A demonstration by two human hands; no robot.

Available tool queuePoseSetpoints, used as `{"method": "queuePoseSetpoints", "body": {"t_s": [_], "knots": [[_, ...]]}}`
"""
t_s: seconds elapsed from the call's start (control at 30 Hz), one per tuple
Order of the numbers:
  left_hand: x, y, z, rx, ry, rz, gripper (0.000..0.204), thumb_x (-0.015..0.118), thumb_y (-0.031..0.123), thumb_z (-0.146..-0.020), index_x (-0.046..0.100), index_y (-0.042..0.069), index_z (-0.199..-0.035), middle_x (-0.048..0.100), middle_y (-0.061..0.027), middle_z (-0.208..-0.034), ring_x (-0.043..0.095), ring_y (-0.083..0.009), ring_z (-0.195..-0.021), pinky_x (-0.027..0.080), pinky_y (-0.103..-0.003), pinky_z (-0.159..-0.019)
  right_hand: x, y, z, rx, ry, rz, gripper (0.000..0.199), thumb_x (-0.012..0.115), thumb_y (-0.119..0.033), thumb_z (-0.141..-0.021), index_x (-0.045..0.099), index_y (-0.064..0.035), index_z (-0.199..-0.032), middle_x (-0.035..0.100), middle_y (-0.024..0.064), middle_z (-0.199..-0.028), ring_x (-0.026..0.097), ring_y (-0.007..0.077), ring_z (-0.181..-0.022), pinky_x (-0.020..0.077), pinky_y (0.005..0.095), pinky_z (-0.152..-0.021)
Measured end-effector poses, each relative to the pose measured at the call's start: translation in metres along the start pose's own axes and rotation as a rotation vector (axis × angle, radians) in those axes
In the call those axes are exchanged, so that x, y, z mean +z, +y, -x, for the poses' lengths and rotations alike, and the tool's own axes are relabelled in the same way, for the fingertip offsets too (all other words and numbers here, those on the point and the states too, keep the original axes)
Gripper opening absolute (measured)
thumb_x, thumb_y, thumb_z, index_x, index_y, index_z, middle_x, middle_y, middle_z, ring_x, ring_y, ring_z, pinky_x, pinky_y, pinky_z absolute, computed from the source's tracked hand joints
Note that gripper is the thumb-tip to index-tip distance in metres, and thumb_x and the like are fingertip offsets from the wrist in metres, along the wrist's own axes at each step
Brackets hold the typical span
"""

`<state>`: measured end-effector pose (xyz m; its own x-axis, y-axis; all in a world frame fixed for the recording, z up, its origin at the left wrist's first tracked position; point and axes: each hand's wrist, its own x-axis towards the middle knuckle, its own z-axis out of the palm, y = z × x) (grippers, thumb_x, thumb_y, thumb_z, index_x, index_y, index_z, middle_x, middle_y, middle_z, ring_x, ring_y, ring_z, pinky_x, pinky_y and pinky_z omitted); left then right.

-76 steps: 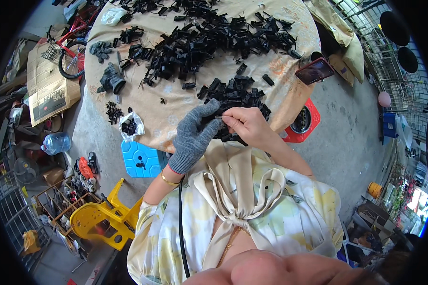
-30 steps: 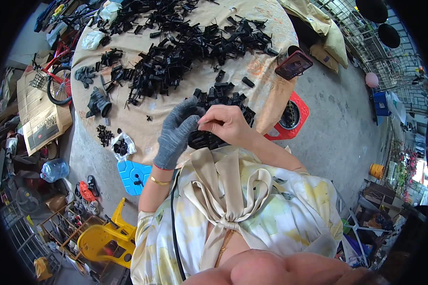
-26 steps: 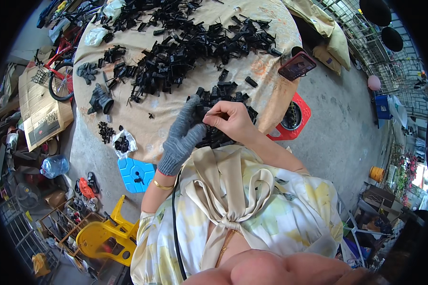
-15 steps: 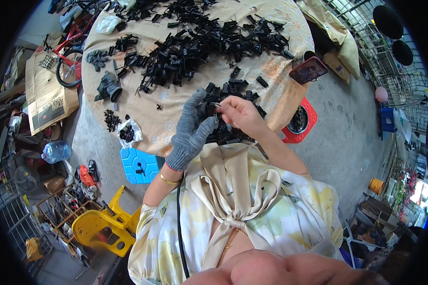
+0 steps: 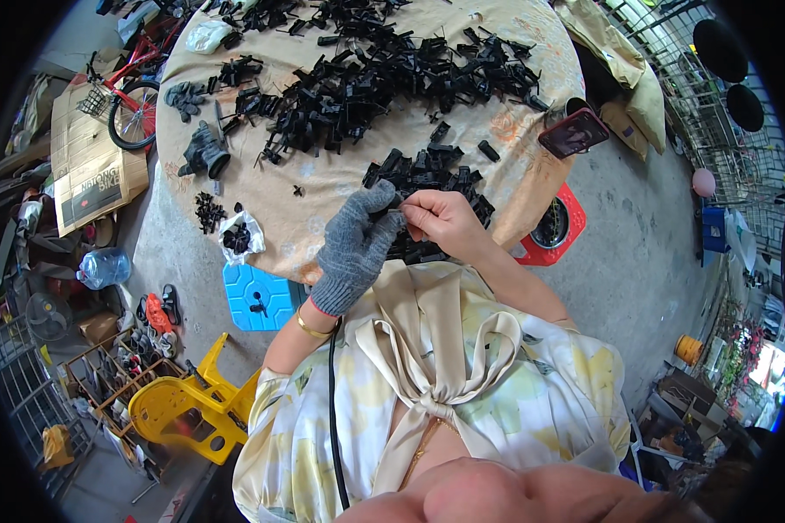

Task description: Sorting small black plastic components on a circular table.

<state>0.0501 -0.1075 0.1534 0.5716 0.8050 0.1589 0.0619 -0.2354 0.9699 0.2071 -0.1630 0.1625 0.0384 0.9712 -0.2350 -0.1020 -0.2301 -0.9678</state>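
My left hand (image 5: 358, 244), in a grey knit glove, is closed with thumb and fingers around a small black plastic part (image 5: 398, 202) that shows only at its edge. Bare, my right hand (image 5: 443, 223) pinches fingertips and thumb together right against the gloved fingers; what it grips is hidden. Beyond and beneath both hands lies a nearer heap of black plastic parts (image 5: 436, 166) on a beige cloth-covered table (image 5: 305, 209). A larger heap of similar parts with thin prongs (image 5: 349, 96) spreads over the far side.
Grey gloves (image 5: 204, 152) and a white bag with small black pieces (image 5: 241, 237) lie left on the table. A phone (image 5: 574, 132) leans at the right edge. Beside the table stand a blue stool (image 5: 262, 301), a red stool (image 5: 567, 222) and a yellow chair (image 5: 192, 405).
Both hands have drawn closer together, with the right one slightly lower. A shiny metal tip seen at the right fingertips earlier is now hidden. The whole view has shifted slightly.
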Motion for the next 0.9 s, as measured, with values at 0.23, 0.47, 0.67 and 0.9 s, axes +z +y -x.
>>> {"method": "queuePoseSetpoints", "body": {"t_s": [0.23, 0.47, 0.67, 0.9], "knots": [[-0.006, 0.008, -0.001, 0.272, -0.060, -0.303, 0.025, 0.063, 0.000, -0.075, 0.056, -0.001, -0.099, 0.060, -0.0150, -0.098, 0.061, -0.0234, -0.085, 0.049, -0.030, -0.073, -0.001, 0.000, 0.006, 0.151, -0.054, -0.106, 0.014, 0.051, -0.008, -0.086, 0.060, 0.0010, -0.080, 0.053, -0.0007, -0.061, 0.046, 0.0043, -0.055, 0.0373, 0.0201, -0.051], [-0.002, 0.012, -0.012, -0.301, 0.013, 0.871, 0.038, 0.049, 0.009, -0.088, 0.037, 0.005, -0.124, 0.052, -0.0154, -0.115, 0.053, -0.0237, -0.105, 0.043, -0.032, -0.090, -0.001, 0.005, 0.010, -0.255, 0.134, 0.113, 0.010, 0.061, -0.007, -0.080, 0.059, -0.0009, -0.088, 0.053, -0.0008, -0.065, 0.044, 0.0035, -0.054, 0.0349, 0.0188, -0.047], [-0.007, -0.008, -0.009, -0.527, -0.185, 1.266, 0.041, 0.049, 0.011, -0.088, 0.037, 0.004, -0.127, 0.052, -0.0145, -0.115, 0.054, -0.0235, -0.103, 0.049, -0.037, -0.084, -0.001, -0.005, 0.012, -0.582, 0.213, 0.243, 0.012, 0.071, -0.005, -0.070, 0.061, -0.0029, -0.077, 0.055, 0.0021, -0.066, 0.047, 0.0065, -0.054, 0.0359, 0.0195, -0.046], [-0.005, 0.010, 0.002, -0.325, -0.329, 0.575, 0.046, 0.048, 0.010, -0.088, 0.033, 0.003, -0.131, 0.047, -0.0083, -0.118, 0.048, -0.0158, -0.107, 0.044, -0.030, -0.089, 0.000, -0.011, 0.011, -0.170, 0.092, 0.078, 0.022, 0.073, -0.011, -0.070, 0.057, -0.0012, -0.081, 0.055, 0.0000, -0.064, 0.045, 0.0028, -0.054, 0.0365, 0.0183, -0.049]]}}
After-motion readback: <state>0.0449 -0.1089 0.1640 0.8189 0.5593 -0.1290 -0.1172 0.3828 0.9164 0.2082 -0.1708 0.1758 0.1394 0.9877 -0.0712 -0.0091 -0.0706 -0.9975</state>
